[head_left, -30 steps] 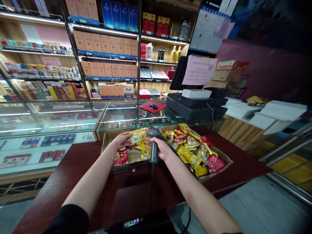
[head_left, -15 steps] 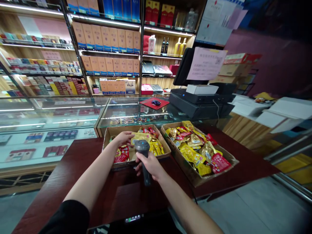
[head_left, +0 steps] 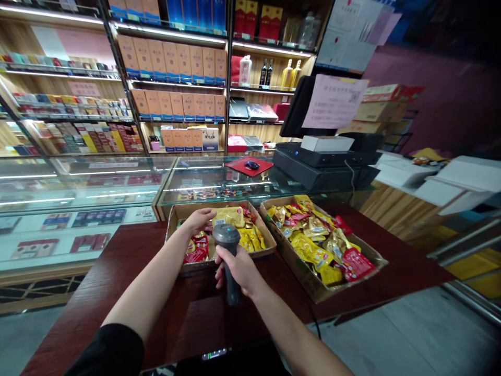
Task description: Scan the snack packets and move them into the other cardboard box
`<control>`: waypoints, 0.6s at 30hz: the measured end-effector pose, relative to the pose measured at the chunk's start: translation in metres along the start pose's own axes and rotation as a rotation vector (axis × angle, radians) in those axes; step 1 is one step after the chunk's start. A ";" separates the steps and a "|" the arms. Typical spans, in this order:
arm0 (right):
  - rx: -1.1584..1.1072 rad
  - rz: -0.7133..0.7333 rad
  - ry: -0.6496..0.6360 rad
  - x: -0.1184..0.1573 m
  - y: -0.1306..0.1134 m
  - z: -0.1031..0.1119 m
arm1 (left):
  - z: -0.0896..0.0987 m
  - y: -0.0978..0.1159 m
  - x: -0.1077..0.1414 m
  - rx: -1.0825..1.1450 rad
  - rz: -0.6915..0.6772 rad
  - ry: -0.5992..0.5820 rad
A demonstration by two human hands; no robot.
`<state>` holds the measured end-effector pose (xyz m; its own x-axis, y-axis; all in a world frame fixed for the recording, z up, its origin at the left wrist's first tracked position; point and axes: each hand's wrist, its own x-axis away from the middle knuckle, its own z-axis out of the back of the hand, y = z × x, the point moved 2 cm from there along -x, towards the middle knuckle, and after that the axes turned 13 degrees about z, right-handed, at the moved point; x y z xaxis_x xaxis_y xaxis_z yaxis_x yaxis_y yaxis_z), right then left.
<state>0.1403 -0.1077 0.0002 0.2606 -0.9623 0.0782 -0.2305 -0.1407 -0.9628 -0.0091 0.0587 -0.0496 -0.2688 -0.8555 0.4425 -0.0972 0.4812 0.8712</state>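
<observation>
My right hand (head_left: pixel 237 269) is wrapped round the handle of a dark grey barcode scanner (head_left: pixel 227 237), its head pointing away from me. My left hand (head_left: pixel 201 220) pinches the left end of a yellow snack packet (head_left: pixel 230 216), which shows a white barcode patch, above the left cardboard box (head_left: pixel 187 266). The scanner head is just in front of that packet and covers part of its lower edge. Inside the left box lie red packets (head_left: pixel 197 249) and yellow packets (head_left: pixel 251 239).
Right of it, a second cardboard box (head_left: pixel 303 277) holds many yellow, gold and red packets. Both boxes rest on a dark red table (head_left: pixel 156 334). Behind stand a glass display counter (head_left: pixel 203 180), a mouse (head_left: pixel 251 165) on a red pad and a monitor (head_left: pixel 299 107) above a black cash drawer (head_left: pixel 313 169).
The yellow packet has risen slightly and turned, so its barcode patch shows more clearly. My right hand and the scanner have shifted slightly.
</observation>
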 end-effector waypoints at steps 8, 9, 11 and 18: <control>-0.012 -0.012 0.019 -0.001 -0.002 -0.001 | 0.001 0.001 0.001 0.002 -0.008 -0.022; -0.013 -0.012 0.022 -0.001 -0.002 -0.001 | 0.001 0.001 0.001 0.001 -0.009 -0.024; -0.019 -0.007 0.025 0.000 -0.002 0.000 | 0.001 0.002 0.003 -0.005 -0.011 -0.016; -0.024 0.005 0.024 -0.001 -0.003 0.001 | -0.003 0.005 0.009 -0.051 0.023 -0.007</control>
<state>0.1419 -0.1063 0.0023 0.2369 -0.9682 0.0803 -0.2543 -0.1415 -0.9567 -0.0097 0.0528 -0.0403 -0.2770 -0.8430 0.4611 -0.0417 0.4900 0.8707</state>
